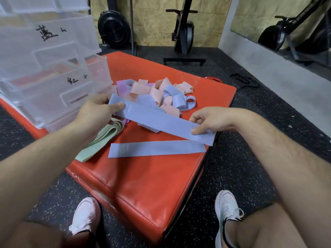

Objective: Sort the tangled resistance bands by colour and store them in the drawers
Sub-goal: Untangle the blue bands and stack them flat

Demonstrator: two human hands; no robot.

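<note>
I hold a flat blue band (161,122) stretched between both hands above the red mat (143,185). My left hand (96,110) pinches its far left end, and my right hand (209,120) pinches its near right end. A second blue band (155,149) lies flat on the mat below it. Green bands (100,142) lie stacked at the left. Behind is a tangled pile (161,95) of pink, blue and purple bands. The clear plastic drawer unit (46,72) stands at the left, with pink bands showing through one drawer.
Black speckled rubber floor (241,167) surrounds the mat. Exercise machines (184,33) stand against the plywood wall, and a grey ledge (277,72) runs along the right. My two white shoes (86,215) rest on the floor by the mat's near corner.
</note>
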